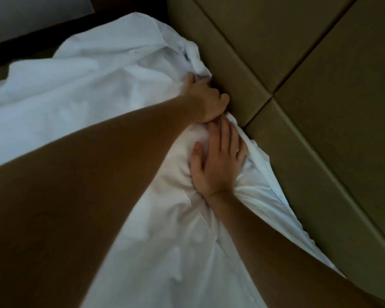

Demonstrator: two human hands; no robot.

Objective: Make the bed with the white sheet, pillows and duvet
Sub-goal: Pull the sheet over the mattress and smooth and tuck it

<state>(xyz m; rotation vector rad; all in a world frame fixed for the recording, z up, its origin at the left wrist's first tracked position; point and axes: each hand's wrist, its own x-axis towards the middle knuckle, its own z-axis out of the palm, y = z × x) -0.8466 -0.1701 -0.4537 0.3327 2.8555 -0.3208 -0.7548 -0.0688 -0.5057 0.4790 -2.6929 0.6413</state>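
A white sheet (80, 85) lies rumpled over the bed and fills most of the view, with its edge running along the padded headboard (320, 85). My left hand (206, 100) reaches across from the lower left and grips a bunch of the sheet right against the headboard. Just below it, my right hand (220, 158) presses flat on the white fabric with its fingers spread and fairly straight. Creases radiate from under its palm. No pillow or duvet can be told apart from the sheet.
The olive padded headboard, split into panels by dark seams (298, 70), fills the right and upper right. A dark frame with a pale surface (31, 14) stands at the upper left beyond the bed.
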